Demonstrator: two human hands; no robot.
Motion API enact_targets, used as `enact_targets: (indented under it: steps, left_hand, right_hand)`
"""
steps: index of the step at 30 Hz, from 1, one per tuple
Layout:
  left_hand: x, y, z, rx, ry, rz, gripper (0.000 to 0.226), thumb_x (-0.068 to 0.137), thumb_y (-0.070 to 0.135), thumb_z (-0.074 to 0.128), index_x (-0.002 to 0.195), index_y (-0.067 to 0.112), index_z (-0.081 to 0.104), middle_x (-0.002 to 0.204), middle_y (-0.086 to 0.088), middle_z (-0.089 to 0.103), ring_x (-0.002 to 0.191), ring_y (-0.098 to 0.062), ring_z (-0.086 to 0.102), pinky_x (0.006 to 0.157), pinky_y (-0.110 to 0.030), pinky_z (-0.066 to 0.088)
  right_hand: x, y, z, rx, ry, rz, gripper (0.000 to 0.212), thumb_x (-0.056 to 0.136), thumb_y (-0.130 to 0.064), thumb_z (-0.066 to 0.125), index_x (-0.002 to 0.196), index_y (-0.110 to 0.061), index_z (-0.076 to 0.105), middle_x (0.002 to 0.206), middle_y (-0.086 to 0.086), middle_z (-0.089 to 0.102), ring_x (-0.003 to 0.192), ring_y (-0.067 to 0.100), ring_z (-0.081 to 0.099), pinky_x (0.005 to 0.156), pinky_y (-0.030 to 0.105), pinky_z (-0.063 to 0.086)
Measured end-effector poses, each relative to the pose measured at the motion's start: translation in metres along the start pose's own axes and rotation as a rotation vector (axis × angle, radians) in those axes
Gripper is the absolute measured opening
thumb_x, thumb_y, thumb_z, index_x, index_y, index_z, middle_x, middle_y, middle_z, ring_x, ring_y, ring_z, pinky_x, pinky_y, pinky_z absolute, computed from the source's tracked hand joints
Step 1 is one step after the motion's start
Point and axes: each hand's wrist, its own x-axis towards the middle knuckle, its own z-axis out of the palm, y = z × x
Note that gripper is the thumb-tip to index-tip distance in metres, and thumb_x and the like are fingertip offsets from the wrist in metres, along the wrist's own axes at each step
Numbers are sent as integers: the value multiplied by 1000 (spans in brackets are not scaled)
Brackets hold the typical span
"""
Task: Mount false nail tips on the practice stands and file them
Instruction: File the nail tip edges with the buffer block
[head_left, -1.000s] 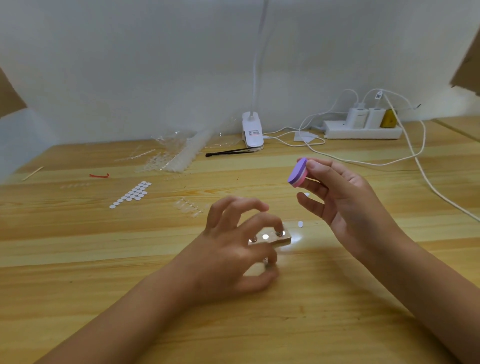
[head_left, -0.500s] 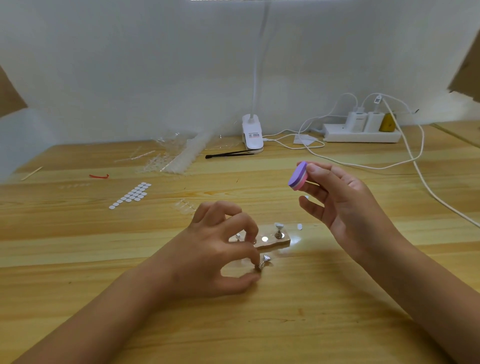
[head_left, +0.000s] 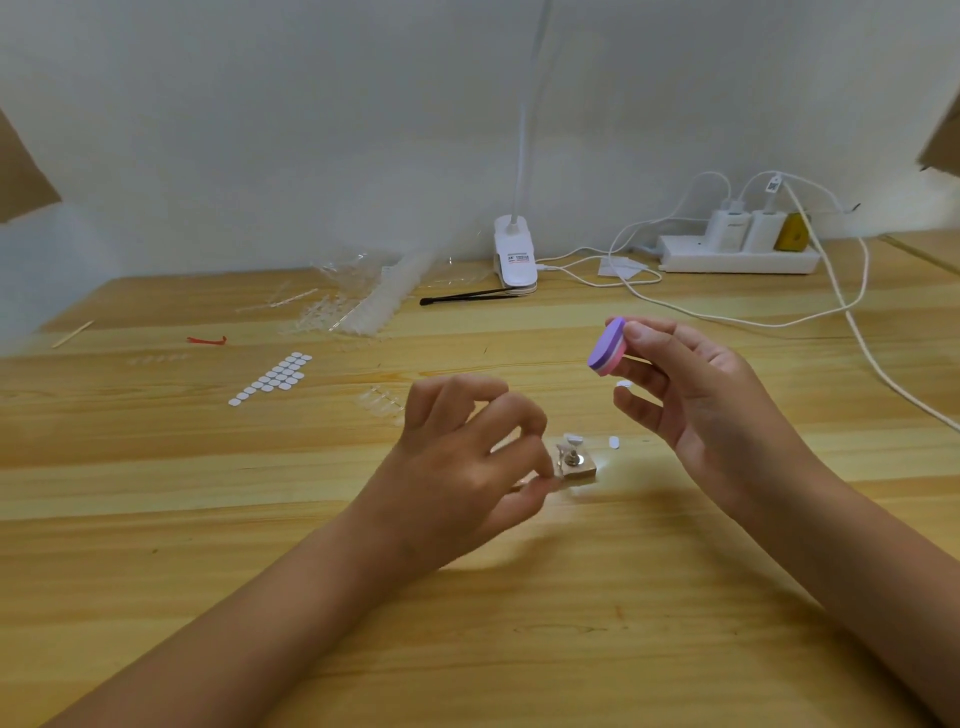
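The left hand (head_left: 467, 457) covers most of the wooden block (head_left: 581, 472), so only the block's right end shows. Its fingers are curled, and the thumb and first finger pinch a small stand (head_left: 561, 461) at the block's left side. That stand is shiny and blurred, so one cannot tell if it sits on the block or just above it. Just to the right, another stand (head_left: 573, 457) is upright on the block with a white nail tip (head_left: 573, 441) on top. The right hand (head_left: 701, 410) is up in the air, to the right of the block and a little farther back. It holds a purple and pink file block (head_left: 607, 347) between thumb and fingers. One loose white tip (head_left: 614, 442) lies on the table (head_left: 467, 623) just right of the block. Another white bit (head_left: 623, 384) peeks out between the right fingers. Both arms are cut off at the near edge. The lamp neck above the white clip (head_left: 514, 257) runs out of the top. Far left lie a sheet of white dots (head_left: 272, 378), a clear bag of tips (head_left: 363, 306), a red piece (head_left: 207, 340) and a thin stick (head_left: 72, 333). Black tweezers (head_left: 467, 296) lie near the clip. The power strip (head_left: 737, 254) and its cords (head_left: 852, 322) fill the far right. The near part of the table is bare wood around the arms.
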Motion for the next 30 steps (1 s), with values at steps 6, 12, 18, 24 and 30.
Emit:
enact_targets:
  steps: [6,12,18,24,30]
  left_hand:
    - [11,16,5,-91,-172,-350,15,77,30,80,76,23,66,107,10,66,109,-27,57,90,-36,22]
    - [16,18,5,-26,-243,-395,16,74,29,80,74,23,65,110,9,64,113,-26,52,90,-38,21]
    - [16,19,4,250,-246,-148,5,80,27,68,78,23,66,108,5,65,112,-24,41,92,-43,27]
    - [11,24,1,344,-182,39,10,77,19,73,75,24,65,105,4,66,109,-25,45,94,-42,27]
    - [7,21,3,197,-146,-22,20,83,40,66,73,23,66,103,6,66,108,-22,47,94,-42,27]
  right_hand:
    - [1,1,-1,-6,-5,-14,24,73,-30,72,95,-21,72,89,1,69,82,9,64,61,21,53]
    - [1,1,-2,-26,-21,-23,25,75,-32,72,97,-22,72,91,0,70,85,10,64,63,21,53]
    - [-1,1,1,-79,-9,-33,28,73,-33,72,98,-21,71,91,0,70,87,11,63,63,20,53]
    - [-1,1,0,-106,-2,-40,28,72,-34,72,97,-22,71,91,0,70,87,11,63,63,20,53]
    - [1,3,-5,-56,-4,-52,14,86,-21,65,99,-16,68,85,0,71,83,12,67,66,23,55]
